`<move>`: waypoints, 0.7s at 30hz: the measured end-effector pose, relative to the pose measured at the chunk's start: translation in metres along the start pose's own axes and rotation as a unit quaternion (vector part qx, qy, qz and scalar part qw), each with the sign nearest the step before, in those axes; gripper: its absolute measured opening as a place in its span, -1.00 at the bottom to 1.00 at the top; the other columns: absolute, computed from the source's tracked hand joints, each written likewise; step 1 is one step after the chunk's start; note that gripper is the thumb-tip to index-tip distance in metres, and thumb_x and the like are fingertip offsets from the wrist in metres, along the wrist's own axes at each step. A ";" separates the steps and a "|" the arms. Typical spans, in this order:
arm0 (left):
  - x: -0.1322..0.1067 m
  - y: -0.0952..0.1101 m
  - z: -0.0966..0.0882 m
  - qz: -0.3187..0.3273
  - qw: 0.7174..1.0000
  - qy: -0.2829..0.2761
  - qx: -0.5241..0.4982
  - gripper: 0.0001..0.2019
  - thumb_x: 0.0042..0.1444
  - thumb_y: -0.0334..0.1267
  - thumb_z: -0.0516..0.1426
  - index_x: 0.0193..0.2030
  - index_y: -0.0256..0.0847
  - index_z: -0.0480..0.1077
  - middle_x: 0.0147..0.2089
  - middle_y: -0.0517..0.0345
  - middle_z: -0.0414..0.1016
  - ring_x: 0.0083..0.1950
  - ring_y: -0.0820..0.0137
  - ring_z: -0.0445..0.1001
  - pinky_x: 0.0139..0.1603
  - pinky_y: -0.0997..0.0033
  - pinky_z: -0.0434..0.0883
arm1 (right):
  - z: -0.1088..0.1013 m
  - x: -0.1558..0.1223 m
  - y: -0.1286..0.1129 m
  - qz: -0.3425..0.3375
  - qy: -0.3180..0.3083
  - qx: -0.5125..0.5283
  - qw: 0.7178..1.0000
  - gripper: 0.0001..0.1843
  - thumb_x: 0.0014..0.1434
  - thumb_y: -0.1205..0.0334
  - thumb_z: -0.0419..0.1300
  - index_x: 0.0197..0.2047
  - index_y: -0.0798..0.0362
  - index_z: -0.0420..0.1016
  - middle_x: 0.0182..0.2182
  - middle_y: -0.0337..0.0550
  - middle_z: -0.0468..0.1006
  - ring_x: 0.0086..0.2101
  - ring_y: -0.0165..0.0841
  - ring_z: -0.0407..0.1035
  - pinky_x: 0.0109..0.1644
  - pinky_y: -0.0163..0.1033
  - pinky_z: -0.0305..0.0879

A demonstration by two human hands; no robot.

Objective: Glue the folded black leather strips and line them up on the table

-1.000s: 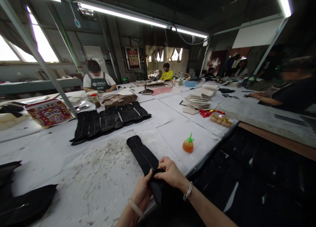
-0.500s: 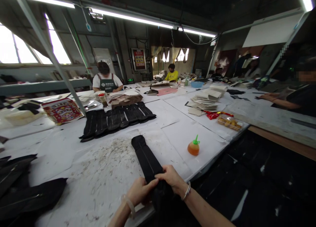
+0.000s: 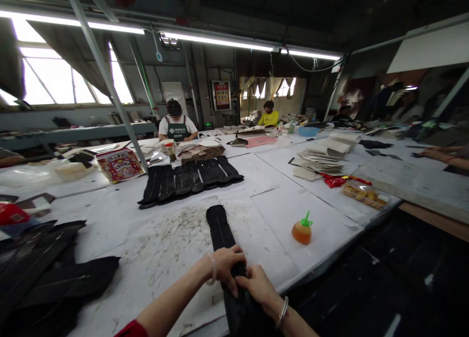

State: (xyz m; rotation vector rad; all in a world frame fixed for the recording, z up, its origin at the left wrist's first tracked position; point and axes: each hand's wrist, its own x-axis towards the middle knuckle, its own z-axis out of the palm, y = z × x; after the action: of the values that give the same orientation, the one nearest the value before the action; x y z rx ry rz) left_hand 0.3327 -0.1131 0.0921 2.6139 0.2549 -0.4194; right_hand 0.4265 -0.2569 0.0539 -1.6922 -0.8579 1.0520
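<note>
Pinching a black fabric strip (image 3: 222, 227) with both hands at the worktop's (image 3: 276, 217) near edge. Change: left hand (image 3: 227, 266) has gone from the strip's left side to over its top, fingers curled down; right hand (image 3: 258, 285) stays on the right side, thumb and fingers close to the left's. Reads as a re-grip, with handling now concentrated on one spot. Grip: both narrow, holding fabric; exact fingertip contact partly hidden. Strip's far end lies flat and unheld on the worktop, near part runs over the near edge toward the body, dark there, detail unclear. Squeeze bottle (image 3: 302, 233), orange contents, green nozzle, upright right of strip, toward near edge. Thread scraps (image 3: 179, 234) left of strip. Joined black panels (image 3: 190, 178) lie farther in; black zippered pieces (image 3: 51, 273) sit piled at near left corner.
</note>
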 end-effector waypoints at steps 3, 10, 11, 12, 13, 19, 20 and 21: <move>0.016 -0.001 -0.001 0.000 0.998 -0.049 0.036 -0.25 -0.48 0.16 0.39 -0.04 -0.04 0.44 0.00 0.10 0.41 -0.11 0.16 0.50 -0.11 0.27 0.42 | -0.009 -0.008 0.000 -0.020 0.038 -0.041 0.998 -0.73 -0.18 0.26 0.31 -0.69 0.05 0.27 -0.74 -0.37 0.26 -0.57 -0.42 0.21 -0.48 -0.32 0.10; 0.030 0.000 -0.005 0.012 0.993 -0.098 0.068 -0.42 -0.44 0.11 0.39 -0.21 -0.07 0.51 -0.20 0.16 0.51 -0.15 0.22 0.49 -0.14 0.32 0.39 | -0.113 -0.010 0.021 -0.112 0.387 -0.052 0.914 -0.51 -0.04 -0.14 0.20 -0.16 0.07 0.40 -0.20 0.04 0.53 -0.22 -0.11 0.42 -0.14 -0.06 0.35; 0.030 0.000 -0.006 0.006 0.992 -0.105 0.070 -0.43 -0.45 0.11 0.40 -0.21 -0.06 0.52 -0.24 0.19 0.52 -0.17 0.23 0.49 -0.15 0.32 0.39 | -0.134 -0.003 0.026 -0.113 0.437 -0.064 0.890 -0.38 -0.07 -0.16 0.22 -0.03 0.09 0.36 -0.07 0.12 0.49 -0.11 -0.05 0.39 -0.05 -0.01 0.33; 0.031 0.001 -0.007 0.000 0.991 -0.114 0.070 -0.43 -0.45 0.11 0.40 -0.22 -0.04 0.53 -0.29 0.21 0.53 -0.19 0.24 0.49 -0.16 0.32 0.39 | -0.153 0.005 0.031 -0.106 0.459 -0.083 0.878 -0.25 -0.12 -0.17 0.25 0.06 0.11 0.30 0.03 0.18 0.42 -0.01 0.01 0.34 0.04 0.03 0.28; 0.032 0.001 -0.008 -0.006 0.990 -0.122 0.070 -0.45 -0.46 0.11 0.39 -0.23 -0.03 0.53 -0.33 0.23 0.52 -0.21 0.24 0.49 -0.17 0.33 0.39 | -0.171 0.015 0.035 -0.096 0.460 -0.103 0.876 -0.14 -0.20 -0.18 0.28 0.10 0.13 0.27 0.07 0.22 0.38 0.06 0.06 0.28 0.10 0.07 0.22; 0.037 0.000 -0.013 -0.009 0.986 -0.159 0.040 -0.52 -0.46 0.04 0.41 -0.29 0.00 0.55 -0.46 0.32 0.49 -0.32 0.33 0.47 -0.23 0.39 0.37 | -0.208 0.062 0.039 -0.076 0.335 -0.138 0.929 -0.29 -0.35 -0.06 0.34 -0.08 0.02 0.39 -0.25 -0.11 0.53 -0.16 -0.03 0.43 -0.01 0.05 0.30; 0.037 0.000 -0.014 -0.015 0.986 -0.165 0.029 -0.52 -0.45 0.04 0.41 -0.28 0.00 0.55 -0.49 0.33 0.47 -0.35 0.35 0.46 -0.24 0.40 0.37 | -0.208 0.065 0.038 -0.074 0.328 -0.137 0.932 -0.33 -0.34 -0.06 0.33 -0.11 0.02 0.41 -0.32 -0.15 0.53 -0.21 -0.05 0.44 -0.04 0.05 0.31; 0.036 0.000 -0.015 -0.025 0.984 -0.174 0.016 -0.53 -0.43 0.03 0.40 -0.27 -0.01 0.54 -0.53 0.35 0.44 -0.38 0.37 0.45 -0.26 0.41 0.37 | -0.207 0.066 0.036 -0.072 0.319 -0.135 0.935 -0.36 -0.32 -0.06 0.32 -0.12 0.02 0.41 -0.36 -0.17 0.53 -0.25 -0.06 0.44 -0.06 0.06 0.32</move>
State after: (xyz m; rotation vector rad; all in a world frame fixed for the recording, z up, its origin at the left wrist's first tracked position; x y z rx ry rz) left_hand 0.3701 -0.1020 0.0929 2.5138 0.1964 -0.8901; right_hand 0.6445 -0.2814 0.0431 -1.9948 -0.6961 0.2437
